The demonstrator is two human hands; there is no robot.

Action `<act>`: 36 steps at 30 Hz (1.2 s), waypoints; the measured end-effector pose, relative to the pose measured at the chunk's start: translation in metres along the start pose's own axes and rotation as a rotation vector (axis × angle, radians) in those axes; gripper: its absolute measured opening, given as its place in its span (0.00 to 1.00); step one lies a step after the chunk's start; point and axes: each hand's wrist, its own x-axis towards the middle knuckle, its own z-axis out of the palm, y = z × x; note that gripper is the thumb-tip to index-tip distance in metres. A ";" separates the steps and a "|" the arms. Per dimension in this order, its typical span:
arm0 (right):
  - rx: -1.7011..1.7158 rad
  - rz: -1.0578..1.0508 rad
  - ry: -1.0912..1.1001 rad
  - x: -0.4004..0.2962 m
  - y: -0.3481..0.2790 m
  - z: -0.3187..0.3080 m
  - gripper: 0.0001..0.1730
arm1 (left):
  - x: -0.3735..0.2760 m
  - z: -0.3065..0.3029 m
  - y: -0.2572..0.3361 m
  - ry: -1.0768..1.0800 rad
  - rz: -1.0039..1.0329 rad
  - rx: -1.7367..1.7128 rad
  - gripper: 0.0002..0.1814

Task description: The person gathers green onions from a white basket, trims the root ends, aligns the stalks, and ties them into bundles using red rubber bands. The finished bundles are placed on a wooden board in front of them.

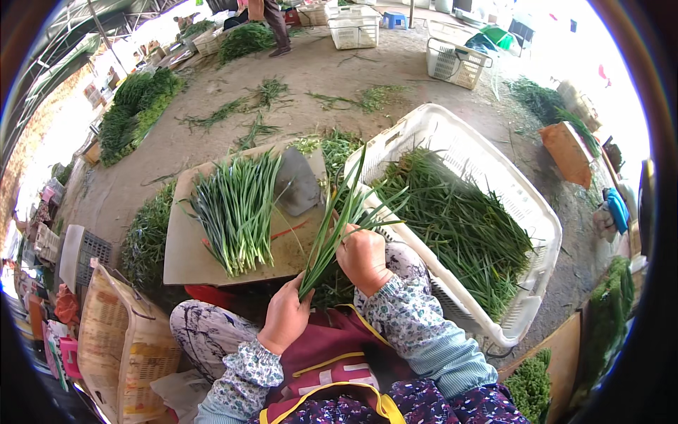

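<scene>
My left hand (288,312) is closed around the lower ends of a small bunch of long green leaves, like garlic chives (323,254). My right hand (364,257) grips some leaves along the right side of that bunch, higher up. Left of the bunch, a larger pile of trimmed leafy stalks (235,212) lies on a pale board (183,265), pale ends toward me. A red tie strip (288,229) runs partly under the pile. A dark flat plate (296,183) rests at the board's upper right.
A white plastic crate (548,222) holding loose green leaves (455,222) stands to the right. An empty yellowish crate (127,339) leans at lower left. Green heaps (137,111) and scattered leaves (222,112) lie on the ground. A person's leg (275,24) shows at the top.
</scene>
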 end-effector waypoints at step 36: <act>0.838 0.374 -0.296 -0.021 -0.027 -0.007 0.06 | -0.013 -0.022 -0.013 -0.008 -0.141 0.364 0.28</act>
